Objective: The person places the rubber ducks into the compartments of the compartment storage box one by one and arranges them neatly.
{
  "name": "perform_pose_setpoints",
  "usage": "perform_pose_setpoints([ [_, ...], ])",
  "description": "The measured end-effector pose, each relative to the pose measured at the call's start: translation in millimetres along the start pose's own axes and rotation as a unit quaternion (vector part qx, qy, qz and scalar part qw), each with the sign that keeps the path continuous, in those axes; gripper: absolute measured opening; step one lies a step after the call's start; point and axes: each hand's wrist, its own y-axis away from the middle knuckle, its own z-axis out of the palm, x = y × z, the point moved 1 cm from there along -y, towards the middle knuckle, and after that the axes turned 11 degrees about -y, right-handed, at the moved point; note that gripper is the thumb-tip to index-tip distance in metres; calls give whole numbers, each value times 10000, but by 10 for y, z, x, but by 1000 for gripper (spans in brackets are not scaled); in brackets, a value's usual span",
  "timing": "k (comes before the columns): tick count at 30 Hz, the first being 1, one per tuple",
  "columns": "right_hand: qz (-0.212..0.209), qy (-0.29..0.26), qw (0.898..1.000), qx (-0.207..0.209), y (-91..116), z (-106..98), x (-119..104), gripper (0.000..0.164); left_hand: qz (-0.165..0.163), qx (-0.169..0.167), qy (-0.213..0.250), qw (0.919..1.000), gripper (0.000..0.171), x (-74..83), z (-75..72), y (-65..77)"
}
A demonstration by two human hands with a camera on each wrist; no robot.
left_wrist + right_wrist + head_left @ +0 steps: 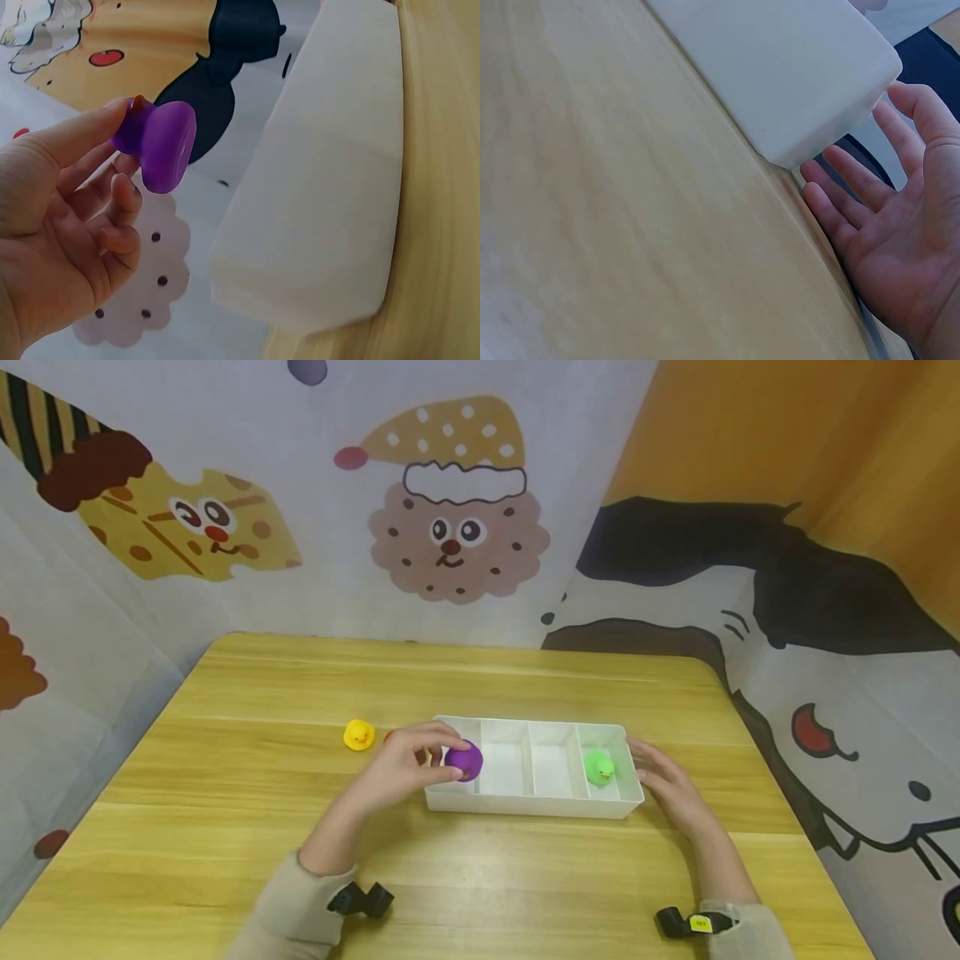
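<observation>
My left hand pinches a purple rubber duck between thumb and fingers, over the leftmost compartment of a white divided box. In the left wrist view the purple duck is seen from its flat base, with a bit of orange beak showing. A green rubber duck sits in the box's rightmost compartment. At the box's right end, my right hand has its fingers extended, fingertips right at the end wall, as the right wrist view shows of the hand too.
A yellow rubber duck stands on the wooden table, left of the box. Beside it a small red thing peeks out, mostly hidden behind my left hand. A printed cloth hangs behind the table.
</observation>
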Motion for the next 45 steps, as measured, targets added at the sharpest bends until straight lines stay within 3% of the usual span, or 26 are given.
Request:
perform_pose_setpoints([
  [13, -116, -17, 9999, -68, -9, -5, 6, 47, 456, -97, 282, 9985, 25, 128, 232, -276],
  [21, -114, -18, 9999, -81, -5, -6, 6, 47, 362, -195, 302, 9987, 26, 248, 327, -450],
  [34, -94, -55, 9999, -59, -10, -4, 11, 46, 376, -494, 162, 9979, 28, 205, 541, -716],
  [45, -161, -95, 9998, -89, -20, -16, 33, 46, 206, -869, -150, 9959, 28, 163, 685, -876],
])
